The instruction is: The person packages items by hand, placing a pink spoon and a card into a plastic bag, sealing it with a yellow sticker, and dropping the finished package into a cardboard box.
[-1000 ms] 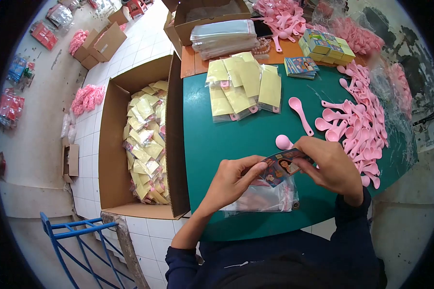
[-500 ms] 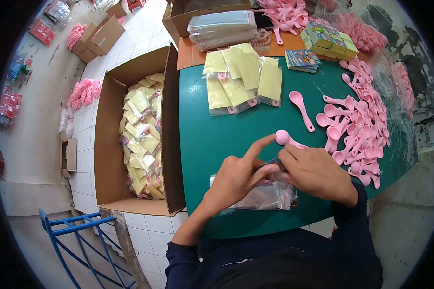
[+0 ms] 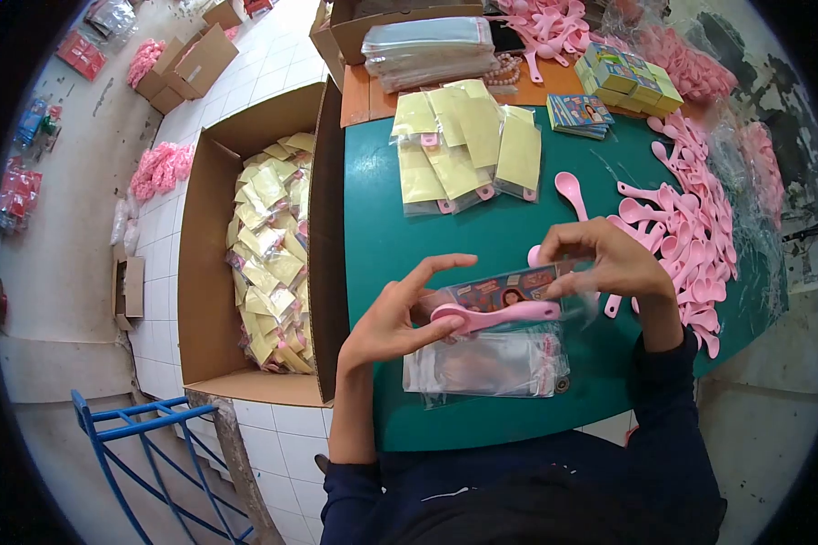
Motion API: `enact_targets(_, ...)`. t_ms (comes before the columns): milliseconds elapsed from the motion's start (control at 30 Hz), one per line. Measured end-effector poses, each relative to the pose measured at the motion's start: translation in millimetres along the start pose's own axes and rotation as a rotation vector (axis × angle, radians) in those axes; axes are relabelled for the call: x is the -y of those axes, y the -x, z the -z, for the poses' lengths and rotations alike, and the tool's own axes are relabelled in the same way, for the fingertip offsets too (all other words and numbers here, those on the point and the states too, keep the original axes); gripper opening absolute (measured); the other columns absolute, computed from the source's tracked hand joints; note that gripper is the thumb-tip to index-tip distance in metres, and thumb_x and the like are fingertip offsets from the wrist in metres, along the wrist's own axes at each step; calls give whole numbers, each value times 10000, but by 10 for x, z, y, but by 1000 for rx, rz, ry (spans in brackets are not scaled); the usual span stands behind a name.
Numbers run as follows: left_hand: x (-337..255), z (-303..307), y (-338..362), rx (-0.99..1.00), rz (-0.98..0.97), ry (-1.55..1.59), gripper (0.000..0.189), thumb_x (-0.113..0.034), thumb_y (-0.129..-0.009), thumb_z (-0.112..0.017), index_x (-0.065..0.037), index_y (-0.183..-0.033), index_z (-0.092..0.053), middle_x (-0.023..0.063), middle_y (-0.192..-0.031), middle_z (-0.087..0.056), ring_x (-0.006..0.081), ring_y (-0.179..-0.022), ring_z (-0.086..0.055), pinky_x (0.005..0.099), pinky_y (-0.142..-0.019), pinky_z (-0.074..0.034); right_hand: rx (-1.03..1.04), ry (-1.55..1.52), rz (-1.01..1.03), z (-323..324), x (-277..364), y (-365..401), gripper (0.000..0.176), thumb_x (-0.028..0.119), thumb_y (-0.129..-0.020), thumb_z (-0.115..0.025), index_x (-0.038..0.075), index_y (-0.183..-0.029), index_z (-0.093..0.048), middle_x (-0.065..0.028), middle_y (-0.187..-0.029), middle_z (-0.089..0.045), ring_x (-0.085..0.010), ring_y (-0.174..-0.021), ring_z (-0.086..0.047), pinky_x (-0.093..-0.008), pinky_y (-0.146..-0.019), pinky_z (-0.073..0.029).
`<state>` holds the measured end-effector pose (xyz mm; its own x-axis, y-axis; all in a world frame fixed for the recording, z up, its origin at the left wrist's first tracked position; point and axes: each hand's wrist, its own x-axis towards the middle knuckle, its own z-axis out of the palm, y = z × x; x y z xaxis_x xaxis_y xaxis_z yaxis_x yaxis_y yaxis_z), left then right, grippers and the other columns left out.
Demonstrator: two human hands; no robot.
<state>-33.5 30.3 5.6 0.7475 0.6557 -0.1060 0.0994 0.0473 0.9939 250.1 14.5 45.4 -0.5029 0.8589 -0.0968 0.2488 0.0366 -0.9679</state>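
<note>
I had room over the green table (image 3: 382, 236) between the packed bags (image 3: 454, 150) and left hand (image 3: 393, 320). Left side, raised box wall (image 3: 328, 245) blocked. Held packet (image 3: 500, 295) bridged the gap to right hand (image 3: 616, 263); lone spoon (image 3: 570, 193), then spoon heap (image 3: 695, 241), obstructed rightward.

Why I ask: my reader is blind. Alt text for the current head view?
Left hand and right hand hold a printed card and pink spoon above clear bags on a green table; beyond lie piled spoons and yellow packets.
</note>
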Motion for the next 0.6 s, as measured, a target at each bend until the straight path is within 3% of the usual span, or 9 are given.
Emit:
enact_targets(133,-41,-54,15,12,-43,83,699,-100,-837,-657,-82,-1413,-263,77,-776,-675,82,-708,-616,218,-624,-490,4,36,-290,33,90,-1,173,120,-747,-738,11,-780,-607,7,-710,-581,-35,-692,-527,-202,-571,-394)
enact_targets(200,-54,-40,43,50,-84,104,719,-107,-841,-656,-85,-1424,-234,80,-769,-677,100,-709,-628,228,-630,-496,-44,-40,-162,-11,63,-7,193,102,-731,-748,17,-730,-575,10,-695,-560,-39,-693,-529,-200,-559,-388)
enact_targets(300,-227,-57,143,-20,-85,-117,729,-41,-837,-635,-52,-1429,-210,100,-790,-667,155,-760,-659,267,-654,-530,-116,-1,-68,-66,158,32,232,61,-715,-749,26,-673,-524,16,-692,-533,-41,-698,-531,-200,-566,-397)
enact_targets(400,-211,-224,280,-447,5,-248,728,-36,-881,-576,-76,-1451,-125,131,-881,-667,194,-826,-667,311,-705,-545,-257,92,-8,-254,232,159,159,50,-735,-723,3,-770,-574,-33,-758,-574,-99,-692,-568,-228,-624,-451)
enact_targets(433,-154,-252,377,-361,88,-48,716,-71,-947,-465,-125,-1462,28,183,-996,-639,245,-918,-653,353,-765,-542,-289,210,22,-354,310,174,157,60,-742,-718,-3,-806,-588,-50,-765,-583,-126,-691,-583,-240,-638,-463)
enact_targets(467,-111,-353,452,-304,121,113,704,-85,-958,-437,-122,-1456,59,184,-1000,-638,244,-919,-653,345,-761,-542,-323,326,54,-429,344,192,164,69,-749,-713,-8,-842,-602,-68,-771,-592,-153,-690,-598,-252,-653,-475)
enact_targets(500,-69,-509,524,-247,159,276,693,-98,-970,-408,-120,-1450,91,185,-1005,-637,242,-920,-653,336,-757,-541,-134,431,113,-481,315,232,283,105,-784,-679,-7,-1025,-582,-144,-930,-591,-267,-810,-614,-317,-709,-491)
enact_targets(533,-24,-647,583,-191,195,441,682,-112,-981,-379,-117,-1444,122,186,-1009,-636,240,-921,-654,327,-754,-541,-14,429,135,-552,287,269,304,108,-795,-665,-5,-1057,-561,-156,-987,-568,-285,-865,-599,-333,-734,-487)
enact_targets(600,82,-794,695,-188,250,444,670,-107,-990,-325,-122,-1426,183,214,-1057,-621,271,-960,-643,338,-788,-540,227,419,177,-728,220,361,344,114,-817,-636,-1,-1120,-519,-178,-1101,-522,-321,-976,-568,-365,-782,-478)
